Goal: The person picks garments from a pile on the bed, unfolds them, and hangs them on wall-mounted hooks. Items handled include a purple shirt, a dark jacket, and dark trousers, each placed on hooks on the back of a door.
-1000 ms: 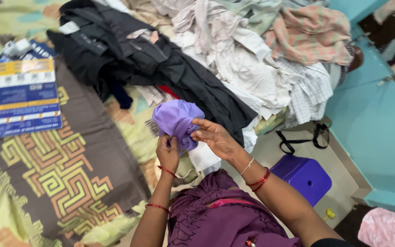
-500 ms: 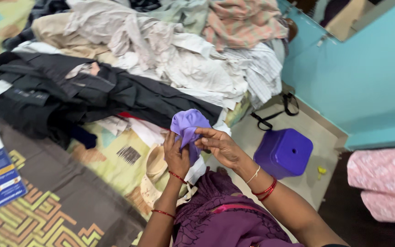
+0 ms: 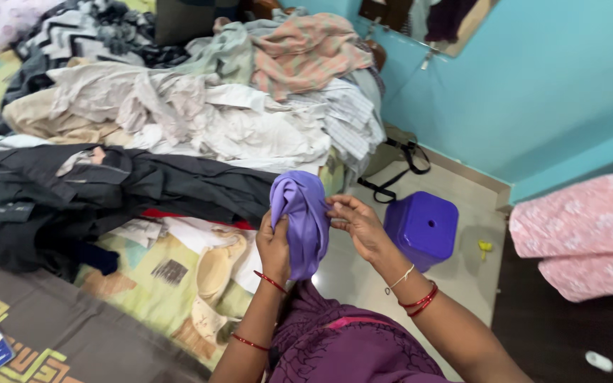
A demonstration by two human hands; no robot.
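I hold the lilac cloth (image 3: 301, 221) up in front of my chest, between both hands. My left hand (image 3: 275, 246) is closed around its lower left side, thumb and fingers clamped on the fabric. My right hand (image 3: 357, 223) pinches the cloth's right edge with the fingertips; the rest of that hand is loosely spread.

Change noted: a second ago the cloth sat as a rounded bunch above my hands; it now hangs longer and narrower, drawn down into a vertical fold. My judgement is that the piece is being straightened or rolled, with the shaping partly done.

My view has also swung right: the purple stool (image 3: 421, 227) now stands just beyond my right hand, and the heap of pale clothes (image 3: 200, 120) and the dark garments (image 3: 108, 188) lie on the bed to my left.
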